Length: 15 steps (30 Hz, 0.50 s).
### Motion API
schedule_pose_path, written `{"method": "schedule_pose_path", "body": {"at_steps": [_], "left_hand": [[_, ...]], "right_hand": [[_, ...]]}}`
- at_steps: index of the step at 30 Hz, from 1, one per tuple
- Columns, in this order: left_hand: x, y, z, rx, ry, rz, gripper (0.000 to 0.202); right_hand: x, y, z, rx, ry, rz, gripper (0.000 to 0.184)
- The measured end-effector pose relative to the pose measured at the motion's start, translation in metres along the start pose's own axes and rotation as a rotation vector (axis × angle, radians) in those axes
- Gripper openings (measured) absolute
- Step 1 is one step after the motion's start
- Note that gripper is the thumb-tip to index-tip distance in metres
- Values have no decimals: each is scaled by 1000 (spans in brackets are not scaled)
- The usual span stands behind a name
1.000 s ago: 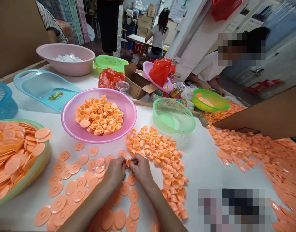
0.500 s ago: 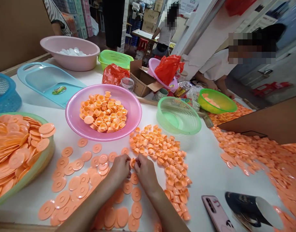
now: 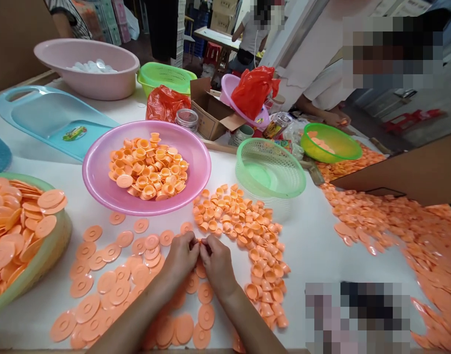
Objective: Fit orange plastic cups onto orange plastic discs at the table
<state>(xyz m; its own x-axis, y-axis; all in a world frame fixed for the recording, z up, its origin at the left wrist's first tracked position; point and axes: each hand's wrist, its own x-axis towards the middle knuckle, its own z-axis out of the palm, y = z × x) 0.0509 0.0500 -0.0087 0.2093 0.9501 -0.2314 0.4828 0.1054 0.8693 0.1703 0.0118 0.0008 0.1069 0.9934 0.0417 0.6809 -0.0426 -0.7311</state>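
Observation:
My left hand (image 3: 181,253) and my right hand (image 3: 218,259) meet over the white table, fingertips pinched together. Between them is a small orange plastic piece (image 3: 199,240), mostly covered by the fingers. Flat orange discs (image 3: 119,291) lie scattered to the left of my hands and beneath my forearms. A curved band of small orange cup-shaped pieces (image 3: 243,222) spreads beyond and to the right of my right hand. Past my hands stands a pink basin (image 3: 93,183) with a heap of assembled-looking orange cup pieces (image 3: 148,167) in it.
At the left edge, a green basket (image 3: 59,241) is heaped with orange discs. A pale green colander (image 3: 270,189) stands behind the loose cups. Further back are a blue scoop-shaped tray (image 3: 44,110) and a cardboard box (image 3: 207,118). A co-worker's hands (image 3: 336,118) are above a green bowl (image 3: 330,155).
My hands have drawn closer together around the orange piece, which shows less now. The view has shifted slightly, so the table items appear a little further left and higher.

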Motion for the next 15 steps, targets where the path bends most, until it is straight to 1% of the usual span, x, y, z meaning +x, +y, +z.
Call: {"method": "schedule_pose_path", "body": {"at_steps": [2,4,5,6,7,8,9,10,12,13,14,15], "left_hand": [[-3,2,1,10,-3,-10,16],[-7,11,0,1,-53,-52,15],[-9,18,-4,-27,-82,-77,14],[-10,26,-12,-65,-96,-91,13],[-11,35,-22,-107,-82,-87,12],[-10,45,-38,-146,-35,-66,12],[-6,55,-57,-178,46,-30,12],[-1,65,-79,-192,154,11,14],[13,81,-126,-187,414,72,16],[20,88,-148,-177,537,72,22],[25,92,-165,-154,628,66,29],[28,95,-176,-120,693,62,34]], "right_hand": [[-1,2,-2,47,-13,5,20],[2,4,-11,96,-61,-15,22],[5,6,-18,111,-64,-27,22],[9,8,-25,110,-39,-36,21],[14,10,-32,85,8,-44,19],[19,12,-39,38,66,-50,17],[23,13,-43,-24,115,-56,16],[26,14,-46,-90,132,-63,14],[28,17,-47,-215,79,-70,11],[26,18,-46,-261,47,-69,10],[22,20,-45,-295,31,-66,10],[18,23,-43,-312,31,-67,12]]}}
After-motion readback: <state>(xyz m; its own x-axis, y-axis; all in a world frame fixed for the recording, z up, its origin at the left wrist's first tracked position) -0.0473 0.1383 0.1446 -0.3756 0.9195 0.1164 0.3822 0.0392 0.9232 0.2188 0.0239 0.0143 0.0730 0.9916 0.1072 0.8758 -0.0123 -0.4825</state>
